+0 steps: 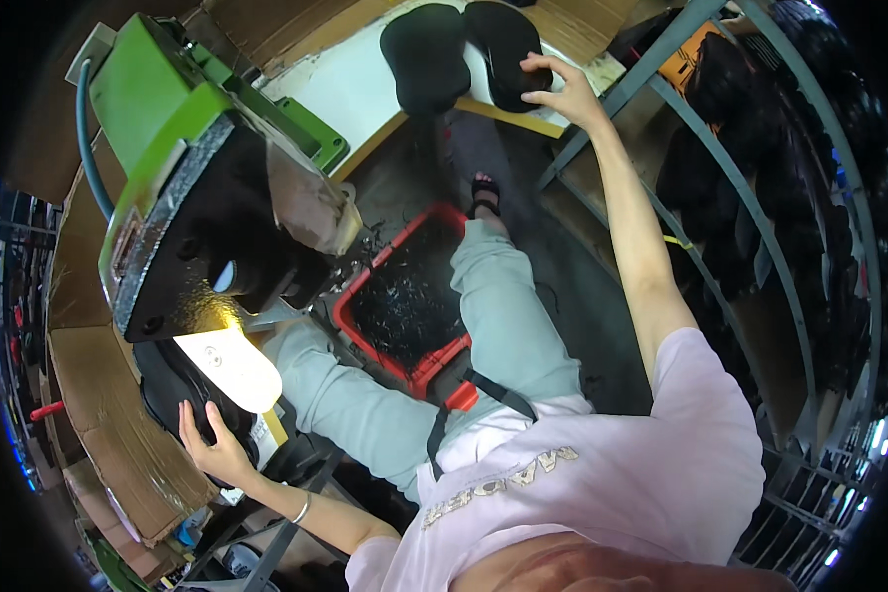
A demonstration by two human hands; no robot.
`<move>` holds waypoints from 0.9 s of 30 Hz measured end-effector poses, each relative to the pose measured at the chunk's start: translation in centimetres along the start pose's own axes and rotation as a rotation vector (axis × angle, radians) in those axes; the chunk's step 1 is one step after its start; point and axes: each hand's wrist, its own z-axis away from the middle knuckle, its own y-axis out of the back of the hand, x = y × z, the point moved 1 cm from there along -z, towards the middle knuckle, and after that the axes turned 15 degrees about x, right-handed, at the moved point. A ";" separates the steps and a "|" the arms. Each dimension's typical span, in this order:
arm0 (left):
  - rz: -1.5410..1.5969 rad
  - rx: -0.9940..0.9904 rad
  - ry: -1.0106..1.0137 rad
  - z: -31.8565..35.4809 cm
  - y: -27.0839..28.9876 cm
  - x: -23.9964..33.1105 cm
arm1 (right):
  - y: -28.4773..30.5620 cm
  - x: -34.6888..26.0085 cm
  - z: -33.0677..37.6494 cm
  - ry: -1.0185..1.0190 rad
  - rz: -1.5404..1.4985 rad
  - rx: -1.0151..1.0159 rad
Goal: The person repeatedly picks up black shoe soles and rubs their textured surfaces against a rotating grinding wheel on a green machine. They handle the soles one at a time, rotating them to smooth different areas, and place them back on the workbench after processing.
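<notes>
Head view: the right hand (562, 94) rests its open, spread fingers on a black shoe sole (508, 49) on the white worktop (350, 89), not yet clasping it. The left hand (212, 444) cups another black sole (173, 390) under the green machine (168, 128). These soles look light and bendy, best pinched at an edge.

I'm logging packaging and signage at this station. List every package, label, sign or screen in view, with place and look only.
Cardboard boxes: brown, flattened and stacked along the left side, beside the left hand.
Small label: pale paper patch with dark print, by the black piece that the left hand touches.
Shirt print: beige lettering on the pink shirt.
No screens or signs can be made out.
</notes>
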 end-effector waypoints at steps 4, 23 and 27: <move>0.012 0.056 0.093 -0.2 0.1 0.0 | 0.4 -4.1 2.7 0.263 0.260 0.303; -0.102 0.159 -0.002 -1.7 -1.7 -0.7 | -9.0 -11.9 27.7 -0.561 -0.336 -0.034; -0.076 0.269 -0.086 -2.4 0.4 0.2 | -11.5 -14.9 28.9 -0.470 -0.338 -0.277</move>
